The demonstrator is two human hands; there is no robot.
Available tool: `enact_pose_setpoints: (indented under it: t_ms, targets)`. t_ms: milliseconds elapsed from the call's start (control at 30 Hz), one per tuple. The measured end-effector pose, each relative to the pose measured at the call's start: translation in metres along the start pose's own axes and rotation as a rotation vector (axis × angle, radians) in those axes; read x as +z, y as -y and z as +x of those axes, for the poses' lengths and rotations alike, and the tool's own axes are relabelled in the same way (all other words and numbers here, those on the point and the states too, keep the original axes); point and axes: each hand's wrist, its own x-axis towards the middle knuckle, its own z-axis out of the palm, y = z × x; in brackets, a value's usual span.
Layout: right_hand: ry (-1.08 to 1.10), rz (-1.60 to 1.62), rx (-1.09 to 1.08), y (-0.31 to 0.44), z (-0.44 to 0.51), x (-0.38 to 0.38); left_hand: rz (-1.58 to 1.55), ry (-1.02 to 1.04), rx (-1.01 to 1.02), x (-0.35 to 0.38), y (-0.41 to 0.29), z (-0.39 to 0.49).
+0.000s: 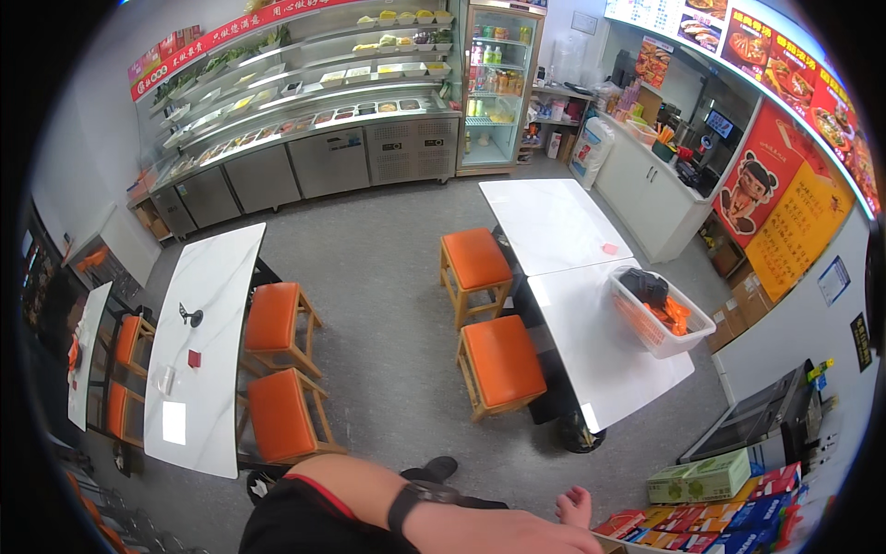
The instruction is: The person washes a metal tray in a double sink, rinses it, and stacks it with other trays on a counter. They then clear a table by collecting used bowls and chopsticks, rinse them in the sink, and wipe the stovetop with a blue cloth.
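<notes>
My left hand (495, 530) reaches across the bottom edge, a dark watch (422, 502) on its wrist and its fingers mostly cut off below. Just to its right, the partly visible fingers of my right hand (574, 507) are curled; whether either hand holds anything cannot be told. Boxed packets (713, 519) in several colours lie at the lower right, close to my hands, with a green-and-white carton (702, 478) on them. A white plastic basket (692, 339) with black and orange items stands on the right white table (588, 318).
Orange-topped wooden stools (502, 360) stand beside the right table, and others (280, 415) beside the marble-patterned left table (208, 291). A refrigerated display (332, 163) and a glass-door drinks fridge (495, 90) line the back. A white counter (644, 187) stands at the right.
</notes>
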Motion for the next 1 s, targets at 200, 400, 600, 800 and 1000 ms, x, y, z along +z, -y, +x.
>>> enact_pose_setpoints:
  t_ms: [200, 400, 600, 800, 1000]
  targets:
    - [0.134, -0.094, -0.091, -0.001, 0.005, 0.003, -0.112, -0.097, -0.008, 0.021, 0.006, -0.012]
    - [0.168, -0.161, -0.107, 0.009, 0.012, 0.002, 0.184, -0.148, -0.014, 0.046, 0.013, 0.011]
    - [0.036, -0.062, -0.144, 0.016, 0.016, -0.016, 0.075, 0.015, 0.061, 0.023, 0.011, 0.02]
    - [-0.015, -0.06, -0.007, -0.026, 0.033, -0.031, -0.206, 0.093, -0.101, 0.014, 0.003, 0.032]
    - [-0.019, -0.035, -0.04, -0.059, 0.031, -0.037, -0.206, 0.192, -0.012, -0.004, 0.013, 0.039]
